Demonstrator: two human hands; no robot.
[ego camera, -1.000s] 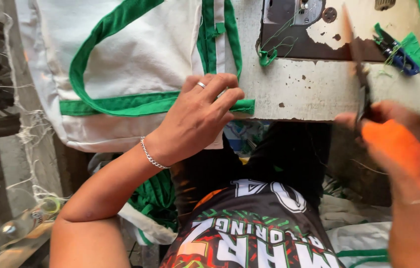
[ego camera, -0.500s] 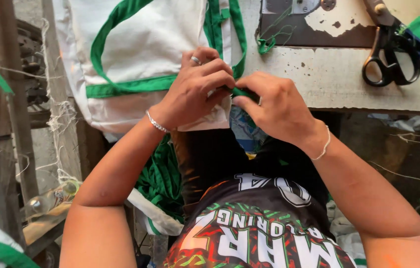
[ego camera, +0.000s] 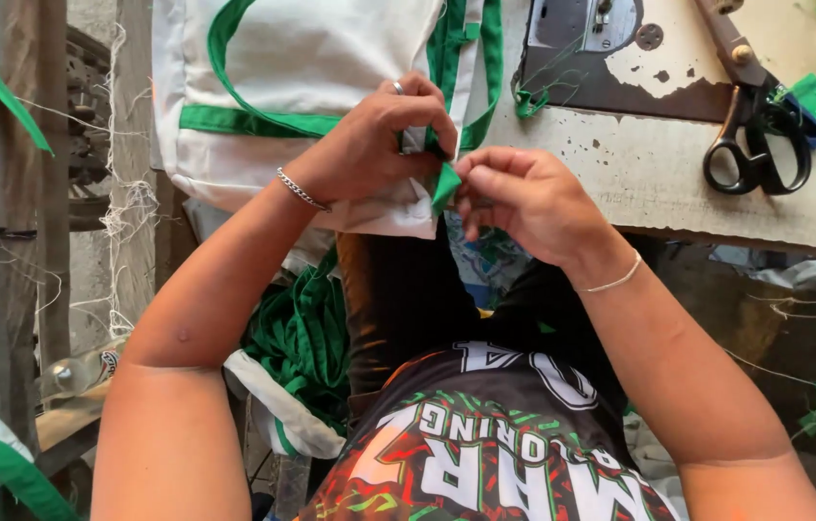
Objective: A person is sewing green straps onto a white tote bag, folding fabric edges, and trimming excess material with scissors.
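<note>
Both hands pinch: left hand [ego camera: 369,145] holds white fabric bag [ego camera: 331,68] edge, right hand [ego camera: 524,203] grips green binding strip [ego camera: 445,183] end between them; trim mostly sewn, black-handled scissors [ego camera: 755,145] lie unused beyond right hand.

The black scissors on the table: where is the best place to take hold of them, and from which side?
Grip the black scissors by the two finger loops, coming from the near table edge. The loops point toward the person and lie flat and free, while the closed blades point away, so the right hand would probably reach the loops first.
</note>
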